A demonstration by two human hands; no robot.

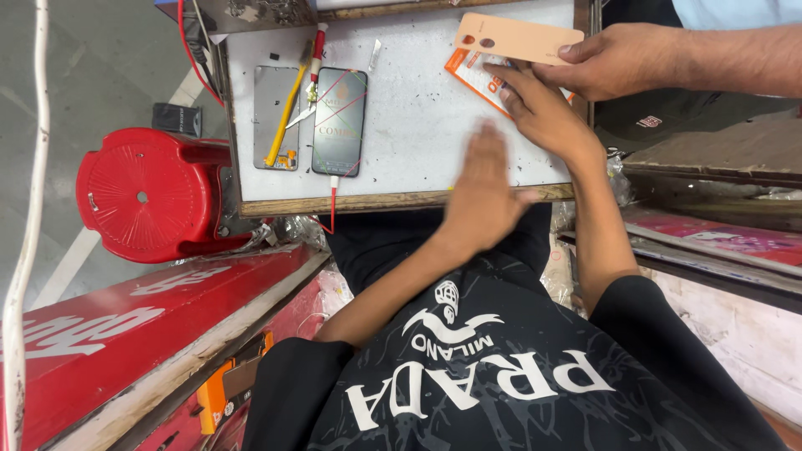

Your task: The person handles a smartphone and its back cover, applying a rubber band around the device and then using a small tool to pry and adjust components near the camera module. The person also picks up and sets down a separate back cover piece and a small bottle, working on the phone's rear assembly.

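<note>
My left hand (483,188) lies flat and blurred at the front edge of the white work board (418,125), fingers together, holding nothing. My right hand (543,108) reaches to the board's far right corner, where its fingertips grip the edge of an orange and white packet (476,73). Another person's hand (626,58) comes in from the right and holds a peach phone back cover (518,38) just above that packet.
A dark-screened phone (338,121) with a red lead lies at the board's left, beside a silver phone frame (276,117) with a yellow tool (286,104) on it. A red plastic stool (146,192) stands left of the board. A red panel (125,334) runs below.
</note>
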